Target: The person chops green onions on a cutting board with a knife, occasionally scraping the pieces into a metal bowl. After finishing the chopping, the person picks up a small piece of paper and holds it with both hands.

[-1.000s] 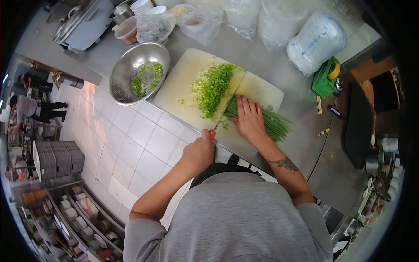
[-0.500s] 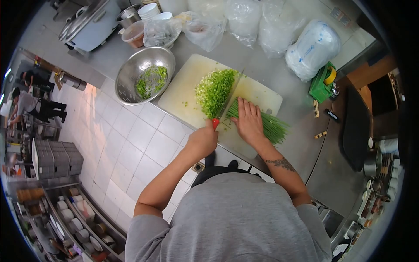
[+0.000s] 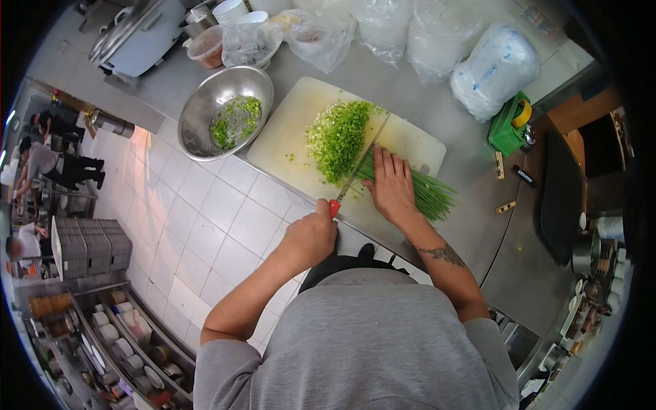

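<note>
My left hand point(image 3: 307, 236) is closed round the red handle of a knife point(image 3: 348, 184). The blade lies slantwise between a heap of chopped greens point(image 3: 337, 142) and a bunch of long green stalks point(image 3: 432, 197). Over the cut end of the stalks rests my right hand point(image 3: 391, 183), fingers extended and pressing them down, thumb at the side. Both greens are on a pale cutting board point(image 3: 279, 140). To the board's left, a metal colander point(image 3: 195, 113) holds some chopped greens.
Plastic bags point(image 3: 383, 31), a tub point(image 3: 207, 46) and a large cooker point(image 3: 140, 41) line the counter's back. At right are a green tape dispenser point(image 3: 504, 133) and a black marker point(image 3: 524, 175). Several people point(image 3: 51, 166) are at far left, near grey crates point(image 3: 89, 247).
My left hand has drawn the knife back toward my body, and its blade has moved away from the heap's edge. Another person has come into view at far left.
</note>
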The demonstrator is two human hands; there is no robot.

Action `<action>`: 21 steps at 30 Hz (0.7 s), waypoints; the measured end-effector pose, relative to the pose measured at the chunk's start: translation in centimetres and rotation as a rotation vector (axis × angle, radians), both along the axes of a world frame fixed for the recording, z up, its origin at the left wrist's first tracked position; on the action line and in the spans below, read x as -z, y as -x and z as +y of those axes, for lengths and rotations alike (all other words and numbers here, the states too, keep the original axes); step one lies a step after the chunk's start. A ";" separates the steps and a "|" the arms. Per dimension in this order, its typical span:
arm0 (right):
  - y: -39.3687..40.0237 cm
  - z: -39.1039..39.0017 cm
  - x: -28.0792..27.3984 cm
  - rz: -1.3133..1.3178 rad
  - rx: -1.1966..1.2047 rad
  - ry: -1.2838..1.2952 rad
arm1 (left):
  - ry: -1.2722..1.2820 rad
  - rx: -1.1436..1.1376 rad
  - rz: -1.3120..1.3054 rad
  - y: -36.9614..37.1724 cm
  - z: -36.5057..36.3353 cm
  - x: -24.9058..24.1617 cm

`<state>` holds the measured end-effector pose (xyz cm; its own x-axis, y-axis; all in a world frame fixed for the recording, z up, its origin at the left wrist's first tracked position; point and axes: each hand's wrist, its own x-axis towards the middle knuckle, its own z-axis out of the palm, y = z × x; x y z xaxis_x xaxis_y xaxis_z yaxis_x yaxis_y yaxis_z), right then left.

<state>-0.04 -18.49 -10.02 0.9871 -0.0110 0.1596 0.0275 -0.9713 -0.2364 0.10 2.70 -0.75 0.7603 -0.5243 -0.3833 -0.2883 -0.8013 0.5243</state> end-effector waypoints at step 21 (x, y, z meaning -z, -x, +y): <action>0.3 0.0 -0.2 0.042 -0.002 -0.024 | 0.091 0.006 -0.004 -1.0 -0.2 -0.7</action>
<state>-0.31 -18.52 -9.78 0.9930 -0.0127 0.1178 0.0185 -0.9654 -0.2602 1.10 2.46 -0.05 0.7587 -0.5612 -0.3308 -0.2951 -0.7487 0.5936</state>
